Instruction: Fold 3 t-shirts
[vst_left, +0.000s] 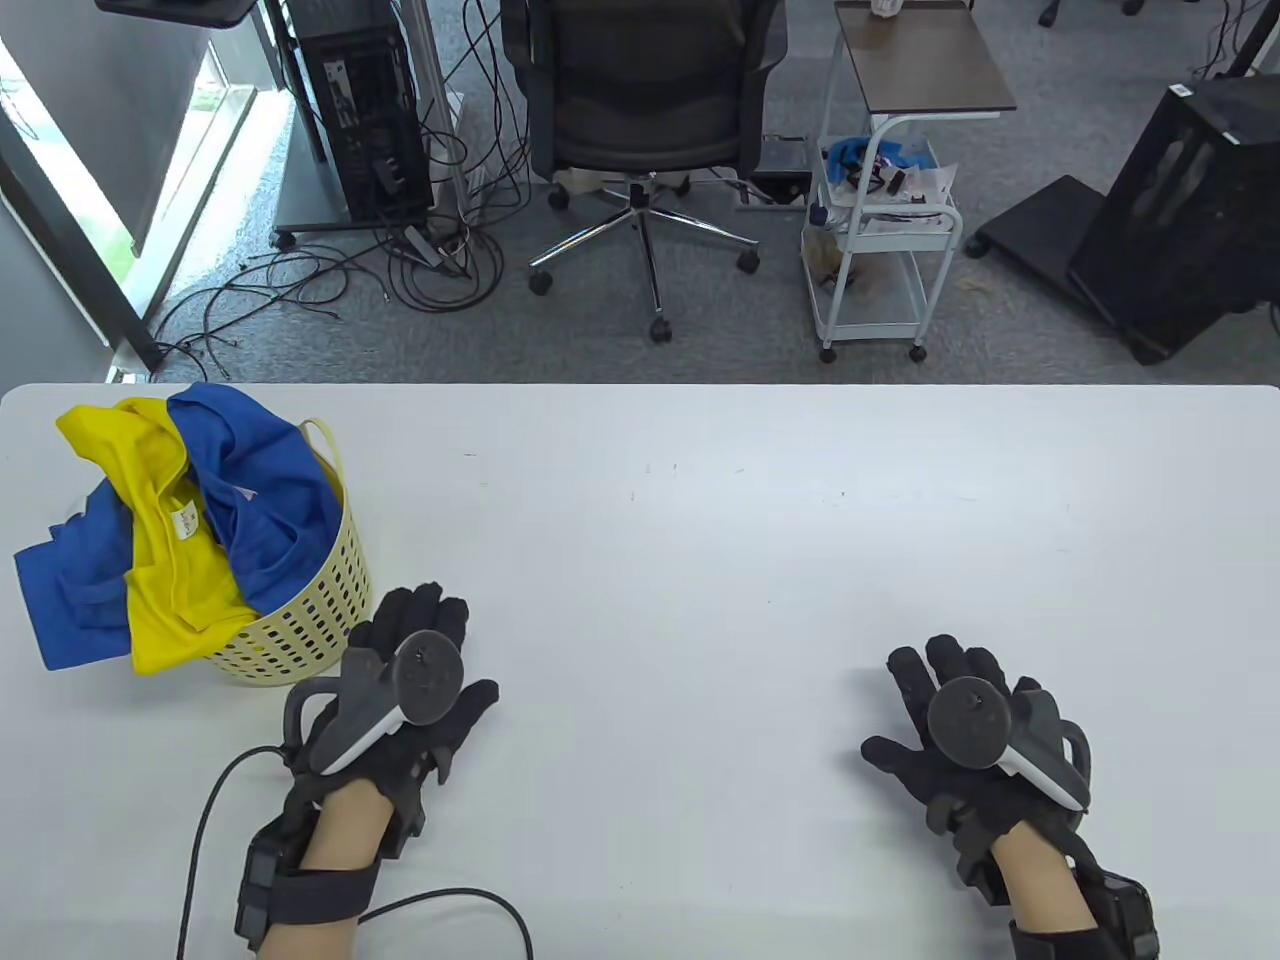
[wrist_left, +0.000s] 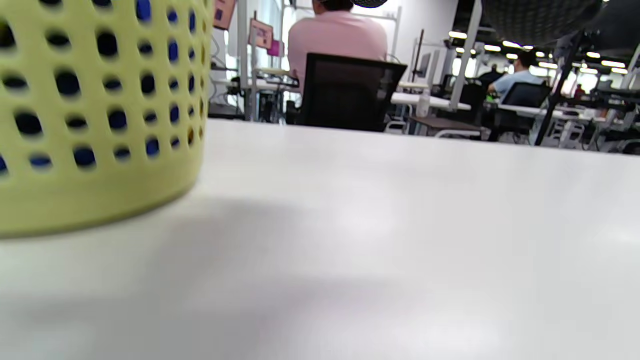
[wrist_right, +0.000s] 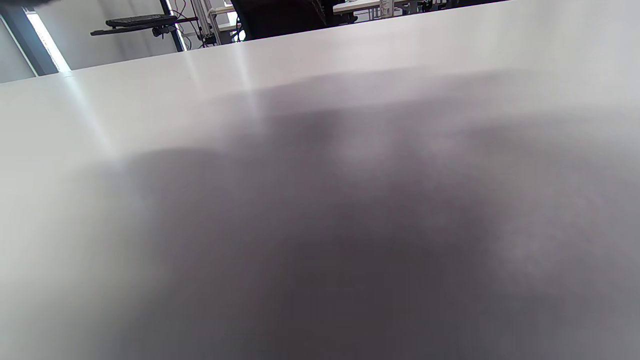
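White table (vst_left: 700, 560), seen from above; beyond its far edge, grey carpet with an office chair (vst_left: 650, 110), a computer tower (vst_left: 365, 110), loose cables (vst_left: 330, 290) and a white cart (vst_left: 885, 230). The shirts (vst_left: 170, 520), blue and yellow, lie heaped in a yellow perforated basket (vst_left: 310, 620) at the table's left, spilling over its rim. A small white label shows on the yellow shirt; its text is unreadable. Left hand (vst_left: 410, 690) beside the basket and right hand (vst_left: 960, 720) well apart from it, both flat on the table, fingers straight, holding nothing. Right wrist view: blurred tabletop only. A seated person (wrist_left: 337, 45) appears in the left wrist view.
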